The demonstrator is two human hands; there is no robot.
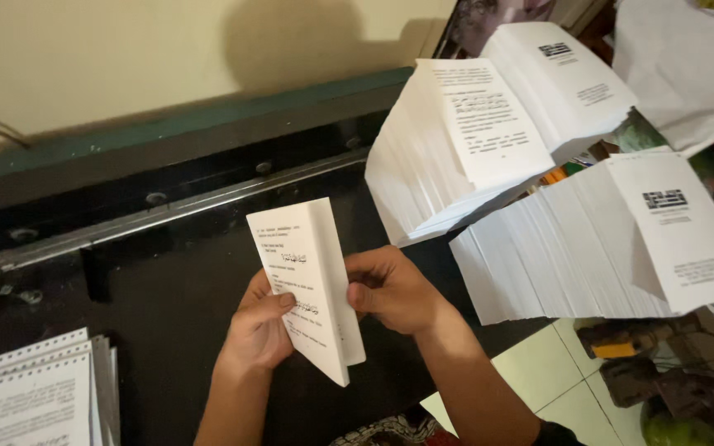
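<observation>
Holding a small block of white printed sheets [311, 285] upright above the black desk [167, 306], the person keeps it between both hands. The left hand [259, 326] closes its grip on the lower left edge, with the thumb lying across the printed front page. The right hand [390, 289] closes its grip on the right side, where the cut edges show, its fingers curled against the block. Behind the hands, a metal rail [175, 211] runs across the desk. At the lower left lies a pile of punched sheets [39, 388]. To the right, two tall slanted stacks of the same printed pages stand well apart from the hands: the far stack [489, 124] and the near stack [613, 239].
</observation>
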